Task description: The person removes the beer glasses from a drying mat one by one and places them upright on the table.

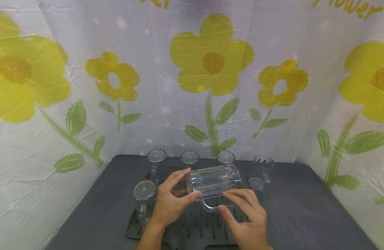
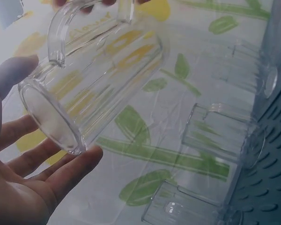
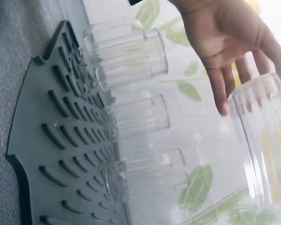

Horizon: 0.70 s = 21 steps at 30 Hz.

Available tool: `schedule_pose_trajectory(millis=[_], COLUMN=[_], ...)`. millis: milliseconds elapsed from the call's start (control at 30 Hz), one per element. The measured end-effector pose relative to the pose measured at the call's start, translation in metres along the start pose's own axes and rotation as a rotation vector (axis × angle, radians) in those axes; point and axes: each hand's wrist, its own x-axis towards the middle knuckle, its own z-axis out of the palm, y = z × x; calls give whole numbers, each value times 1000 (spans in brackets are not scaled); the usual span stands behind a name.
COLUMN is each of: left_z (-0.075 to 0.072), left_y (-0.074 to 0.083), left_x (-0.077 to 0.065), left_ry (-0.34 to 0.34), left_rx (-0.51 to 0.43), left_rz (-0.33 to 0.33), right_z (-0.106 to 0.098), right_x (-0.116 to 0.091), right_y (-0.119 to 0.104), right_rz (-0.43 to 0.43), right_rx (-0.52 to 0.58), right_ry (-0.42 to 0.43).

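Observation:
A clear mug [image 1: 212,180] is held sideways in the air above a dark drying mat [image 1: 192,225], its handle hanging on the near side. My left hand [image 1: 173,199] holds the mug's left end, thumb on the near side and fingers spread around the rim of that end. With thumb and fingertips, my right hand [image 1: 246,215] pinches the handle toward the right end. In the left wrist view, the right fingertips show at the top, by the mug's handle [image 2: 56,35]. Seen from the right wrist, the left hand [image 3: 234,47] cups the far end.
Several clear mugs stand upside down on the mat: one mug [image 1: 144,191] at the left, others like the mug [image 1: 189,158] along the back. A different clear cup [image 1: 258,177] with a flared top stands at the back right. A flowered curtain [image 1: 154,104] encloses the grey table [image 1: 298,208].

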Motion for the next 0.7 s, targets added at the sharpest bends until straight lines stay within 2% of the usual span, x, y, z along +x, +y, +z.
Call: schedule_pose_trajectory(millis=[67,133,233,267,333,400,467,600,700], left_z=[1,1,3,3,4,6,7,10,11], left_y=[0,1,-1,-1,-2,-3,-3,-4,-5], left_x=[0,1,2,2,2,2,1,0,-1], left_ry=[24,40,62,67,77,81,78,55,29], left_rx=[-15,-22,-22,-26,-36,-53,-80,-139,-176], left_rz=[1,1,11,16,28,41,47,31,0], right_z=[-3,-5,-7,-7,-7,-7,-7,-8,-11], right_x=[2,4,6,7,8,8,9,11,12], right_y=[-3,-6,-11,-11,-12,-12,-12,-13,-13], right_rz=[154,354,641,716,813,861,884,892,858], right_rx=[-59,-136,-213,-213,-196,-138,-11,351,580], right_ry=[75,75,-59,-117,-222,-281,-274,-173,-118])
